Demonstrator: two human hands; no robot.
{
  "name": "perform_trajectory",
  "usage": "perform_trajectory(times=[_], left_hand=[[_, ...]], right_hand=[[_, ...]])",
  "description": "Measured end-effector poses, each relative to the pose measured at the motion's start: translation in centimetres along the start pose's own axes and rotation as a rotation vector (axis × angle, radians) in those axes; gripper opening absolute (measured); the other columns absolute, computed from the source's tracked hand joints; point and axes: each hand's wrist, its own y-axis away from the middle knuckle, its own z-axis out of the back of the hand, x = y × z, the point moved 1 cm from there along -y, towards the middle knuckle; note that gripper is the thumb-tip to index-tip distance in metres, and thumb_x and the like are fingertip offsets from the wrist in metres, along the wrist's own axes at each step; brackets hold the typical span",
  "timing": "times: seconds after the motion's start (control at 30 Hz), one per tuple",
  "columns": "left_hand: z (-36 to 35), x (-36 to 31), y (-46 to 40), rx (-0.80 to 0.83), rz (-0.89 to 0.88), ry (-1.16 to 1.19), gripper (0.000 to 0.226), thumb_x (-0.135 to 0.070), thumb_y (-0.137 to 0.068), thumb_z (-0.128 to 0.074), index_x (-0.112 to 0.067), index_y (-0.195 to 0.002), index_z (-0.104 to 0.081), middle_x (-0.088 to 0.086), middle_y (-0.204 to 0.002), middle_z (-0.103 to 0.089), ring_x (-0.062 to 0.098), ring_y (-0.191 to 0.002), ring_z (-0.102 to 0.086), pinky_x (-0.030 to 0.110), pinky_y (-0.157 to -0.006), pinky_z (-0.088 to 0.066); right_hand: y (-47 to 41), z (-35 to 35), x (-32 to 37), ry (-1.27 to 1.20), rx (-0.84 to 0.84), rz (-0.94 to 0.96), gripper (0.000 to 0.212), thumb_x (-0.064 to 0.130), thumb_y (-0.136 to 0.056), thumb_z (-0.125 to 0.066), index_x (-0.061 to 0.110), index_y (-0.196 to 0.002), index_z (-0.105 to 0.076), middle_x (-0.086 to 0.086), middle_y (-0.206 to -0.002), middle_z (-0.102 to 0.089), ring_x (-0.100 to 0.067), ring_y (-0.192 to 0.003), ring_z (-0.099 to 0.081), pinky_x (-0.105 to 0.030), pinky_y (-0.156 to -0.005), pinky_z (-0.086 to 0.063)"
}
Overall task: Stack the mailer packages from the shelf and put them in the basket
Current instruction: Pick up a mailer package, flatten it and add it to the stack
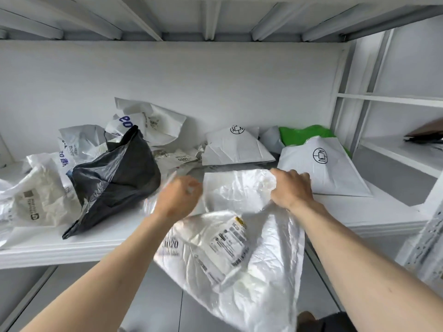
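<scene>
head view: both hands reach over the front edge of the white shelf [374,212]. the right hand [291,188] grips the top of a crinkled white mailer [239,255] that hangs off the shelf edge, label facing up. the left hand [177,196] is blurred with fingers curled at the mailer's left edge; whether it holds it i cannot tell. a black mailer [112,178] lies to the left, two white logo mailers [237,147] and a green one [304,134] behind.

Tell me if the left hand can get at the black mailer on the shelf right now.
Probably yes. The left hand hovers blurred just right of the black mailer, with nothing between them. I cannot tell whether it grips the white mailer that the right hand holds.
</scene>
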Motion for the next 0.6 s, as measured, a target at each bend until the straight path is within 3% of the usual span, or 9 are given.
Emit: perform_trajectory(times=[0.03,0.13,0.23,0.3,0.4,0.47,0.6], left_hand=[[-0.5,-0.4,-0.5,0.070,0.024,-0.036,0.018,-0.036,-0.092,-0.058,-0.027,-0.104,-0.067,-0.001,-0.111,-0.067,0.023,-0.102,-0.063,0.032,-0.084,-0.049],[-2.2,-0.7,-1.1,0.195,0.209,0.015,0.046,-0.046,-0.086,-0.067,-0.023,-0.122,-0.052,0.001,-0.107,-0.056,0.025,-0.108,-0.057,0.034,-0.091,-0.047],[-2.7,-0.1,-1.7,0.061,0.294,0.234,0.035,-0.018,-0.084,-0.067,-0.022,-0.114,-0.050,0.004,-0.101,-0.057,0.025,-0.093,-0.058,0.031,-0.074,-0.048],[-2.1,0.8,-2.3,-0.070,0.287,0.299,0.028,-0.007,-0.086,-0.061,-0.017,-0.111,-0.054,0.004,-0.091,-0.057,0.021,-0.080,-0.055,0.028,-0.060,-0.039],[-1.1,2.3,-3.1,-0.189,0.248,0.222,0.028,-0.010,-0.085,-0.065,-0.019,-0.110,-0.056,0.009,-0.100,-0.061,0.033,-0.094,-0.058,0.034,-0.076,-0.044],[-1.4,2.3,-3.4,-0.154,0.214,0.067,0.031,-0.014,-0.088,-0.062,-0.022,-0.117,-0.055,0.012,-0.120,-0.058,0.035,-0.109,-0.055,0.038,-0.089,-0.042],[-3.1,0.1,-2.6,-0.055,-0.068,-0.377,0.041,-0.042,-0.095,-0.049,-0.032,-0.134,-0.047,0.009,-0.160,-0.011,0.030,-0.145,-0.017,0.048,-0.115,-0.019]], right_hand=[[-0.3,0.0,0.7,0.054,-0.052,0.034,0.050,0.010,-0.083,-0.054,0.025,-0.131,-0.050,-0.005,-0.116,-0.066,-0.027,-0.115,-0.051,-0.039,-0.092,-0.031],[-0.8,-1.1,2.4,0.092,-0.169,0.144,0.042,0.006,-0.082,-0.058,0.024,-0.119,-0.055,0.002,-0.120,-0.065,-0.024,-0.116,-0.047,-0.040,-0.091,-0.028],[-1.3,-2.3,2.6,0.114,-0.213,0.198,0.052,-0.003,-0.081,-0.053,0.022,-0.127,-0.052,0.003,-0.124,-0.061,-0.024,-0.121,-0.042,-0.041,-0.096,-0.022],[-1.6,-2.8,2.0,0.164,-0.235,0.183,0.056,-0.005,-0.081,-0.051,0.022,-0.130,-0.050,0.002,-0.126,-0.060,-0.025,-0.122,-0.040,-0.041,-0.096,-0.017],[-1.6,-3.8,1.7,0.189,-0.166,0.177,0.051,-0.004,-0.082,-0.050,0.023,-0.125,-0.053,0.001,-0.127,-0.061,-0.025,-0.120,-0.041,-0.041,-0.097,-0.018],[-1.9,-4.7,2.3,0.179,-0.105,0.178,0.044,-0.002,-0.087,-0.049,0.024,-0.122,-0.054,0.001,-0.126,-0.062,-0.025,-0.121,-0.043,-0.041,-0.098,-0.023],[-2.9,-6.1,2.8,0.174,-0.090,0.158,0.039,0.005,-0.090,-0.052,0.023,-0.124,-0.055,0.000,-0.125,-0.063,-0.025,-0.121,-0.047,-0.042,-0.099,-0.027]])
